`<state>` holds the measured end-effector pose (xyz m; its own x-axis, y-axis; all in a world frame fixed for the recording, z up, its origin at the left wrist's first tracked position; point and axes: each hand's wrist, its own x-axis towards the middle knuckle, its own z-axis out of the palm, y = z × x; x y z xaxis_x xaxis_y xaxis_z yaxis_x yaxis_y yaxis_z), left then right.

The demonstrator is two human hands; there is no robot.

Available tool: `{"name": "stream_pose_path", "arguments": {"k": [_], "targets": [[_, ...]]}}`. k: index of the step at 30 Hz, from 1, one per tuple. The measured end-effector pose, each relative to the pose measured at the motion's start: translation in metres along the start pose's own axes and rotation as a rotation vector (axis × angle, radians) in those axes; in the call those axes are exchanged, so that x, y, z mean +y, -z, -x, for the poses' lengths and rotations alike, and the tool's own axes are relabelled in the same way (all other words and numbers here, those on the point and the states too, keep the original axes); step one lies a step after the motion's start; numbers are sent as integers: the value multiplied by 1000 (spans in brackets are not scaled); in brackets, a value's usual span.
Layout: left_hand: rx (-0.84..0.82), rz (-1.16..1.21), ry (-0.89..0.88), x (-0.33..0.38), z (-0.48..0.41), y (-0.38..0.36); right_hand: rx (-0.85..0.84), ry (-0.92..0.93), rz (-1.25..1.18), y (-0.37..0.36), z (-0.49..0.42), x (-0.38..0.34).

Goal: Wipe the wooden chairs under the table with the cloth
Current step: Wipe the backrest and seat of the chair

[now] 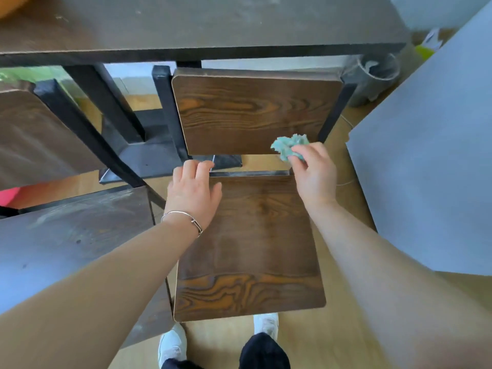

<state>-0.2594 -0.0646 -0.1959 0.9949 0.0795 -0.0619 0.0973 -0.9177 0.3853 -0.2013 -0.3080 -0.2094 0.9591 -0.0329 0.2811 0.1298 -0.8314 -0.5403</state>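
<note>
A wooden chair stands in front of me, its brown grained seat below and its backrest against the dark table. My right hand pinches a crumpled teal cloth against the lower right corner of the backrest. My left hand, with a silver bracelet on the wrist, rests on the rear left corner of the seat with its fingers curled over the back edge. A second wooden chair stands to the left, partly cut off by the frame.
A dark wooden bench or seat lies at my left. A grey panel fills the right side. A clear plastic bin stands beyond the chair at the right. Black metal table legs rise left of the backrest. My shoes show below.
</note>
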Motion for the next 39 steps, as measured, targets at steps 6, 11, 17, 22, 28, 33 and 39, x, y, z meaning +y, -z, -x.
{"name": "stream_pose_path", "arguments": {"k": [6,11,17,22,28,33,39], "targets": [[18,23,-52,62,-29,-15,110,191,131,48,-67,33],[-14,32,-69,87,-38,-43,49,351,179,32,-67,59],[-53,10,-31,91,-41,-75,-70,297,119,-6,-39,92],[-99,-11,17,87,-42,-95,-140,170,103,-36,-18,111],[-124,-15,70,79,-37,-106,-179,105,129,-56,-11,124],[-122,-13,90,72,-29,-110,-188,41,106,-71,-4,138],[-131,1,134,54,-16,-123,-273,-48,149,-94,3,144]]}}
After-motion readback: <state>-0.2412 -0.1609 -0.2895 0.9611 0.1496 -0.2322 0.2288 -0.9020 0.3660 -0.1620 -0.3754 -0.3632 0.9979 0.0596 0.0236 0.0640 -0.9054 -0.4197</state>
